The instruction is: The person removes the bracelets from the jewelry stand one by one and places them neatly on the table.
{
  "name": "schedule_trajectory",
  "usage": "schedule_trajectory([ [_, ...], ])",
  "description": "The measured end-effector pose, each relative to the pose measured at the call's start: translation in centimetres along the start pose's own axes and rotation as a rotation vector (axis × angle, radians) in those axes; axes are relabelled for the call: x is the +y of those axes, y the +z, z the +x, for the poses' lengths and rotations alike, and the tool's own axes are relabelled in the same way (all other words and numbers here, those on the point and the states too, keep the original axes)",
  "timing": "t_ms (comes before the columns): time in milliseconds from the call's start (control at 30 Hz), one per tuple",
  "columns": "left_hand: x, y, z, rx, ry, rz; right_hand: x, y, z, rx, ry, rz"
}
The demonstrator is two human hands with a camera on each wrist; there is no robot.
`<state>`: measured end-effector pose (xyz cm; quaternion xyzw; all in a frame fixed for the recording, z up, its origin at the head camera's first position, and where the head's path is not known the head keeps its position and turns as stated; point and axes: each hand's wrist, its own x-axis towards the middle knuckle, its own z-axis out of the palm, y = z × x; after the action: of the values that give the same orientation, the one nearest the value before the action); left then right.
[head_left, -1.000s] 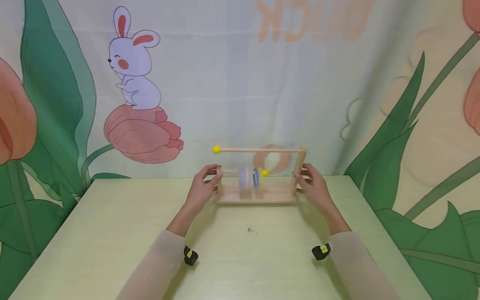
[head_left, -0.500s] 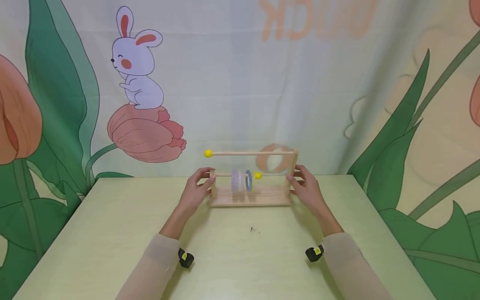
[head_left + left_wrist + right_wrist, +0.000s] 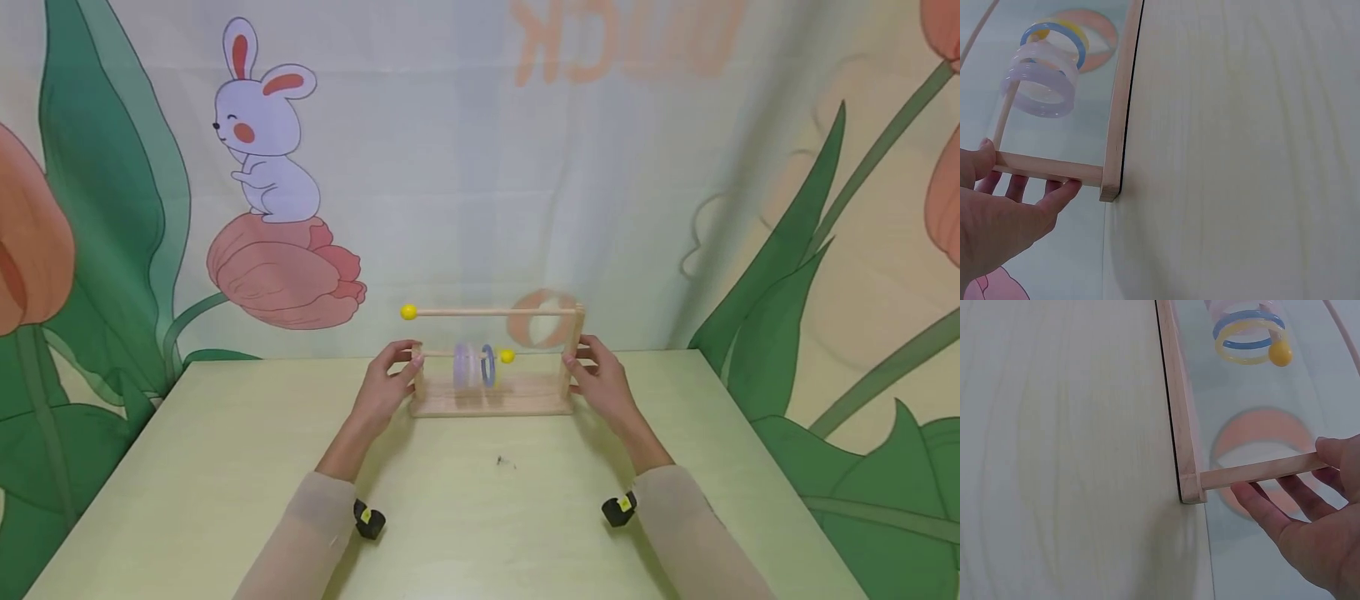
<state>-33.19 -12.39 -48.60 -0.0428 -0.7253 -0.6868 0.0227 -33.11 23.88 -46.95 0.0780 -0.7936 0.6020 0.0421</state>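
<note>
Rack [image 3: 491, 407] is spanning left hand [image 3: 381, 387] and right hand [image 3: 604, 385], both gripping end posts [image 3: 1047, 167]; moving evenly should be steadying the rings [image 3: 459, 367].

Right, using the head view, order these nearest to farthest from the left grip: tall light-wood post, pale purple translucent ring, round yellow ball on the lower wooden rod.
1. Pale purple translucent ring: right of the left grip, around the lower wooden rod.
2. Yellow ball: at that rod's right end.
3. Tall light-wood post: farthest right, in the right grip.
</note>
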Motion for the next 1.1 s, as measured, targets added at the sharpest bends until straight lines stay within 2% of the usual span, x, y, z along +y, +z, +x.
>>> schedule_trajectory([
  [200, 0.0, -0.3, -0.1, -0.004, -0.001, 0.021, -1.3, 0.4, -0.4, 0.000, 0.022, -0.019],
  [533, 0.0, -0.3, -0.1, -0.021, 0.022, 0.118, 0.9, 0.2, 0.2, -0.004, -0.014, -0.063],
  [800, 0.0, -0.4, 0.1, -0.033, 0.019, 0.109, 1.3, 0.0, 0.2, 0.001, -0.037, -0.076],
  [1100, -0.3, -0.5, 0.2, -0.042, 0.007, 0.074, 1.5, -0.1, 0.2, -0.006, -0.026, -0.059],
])
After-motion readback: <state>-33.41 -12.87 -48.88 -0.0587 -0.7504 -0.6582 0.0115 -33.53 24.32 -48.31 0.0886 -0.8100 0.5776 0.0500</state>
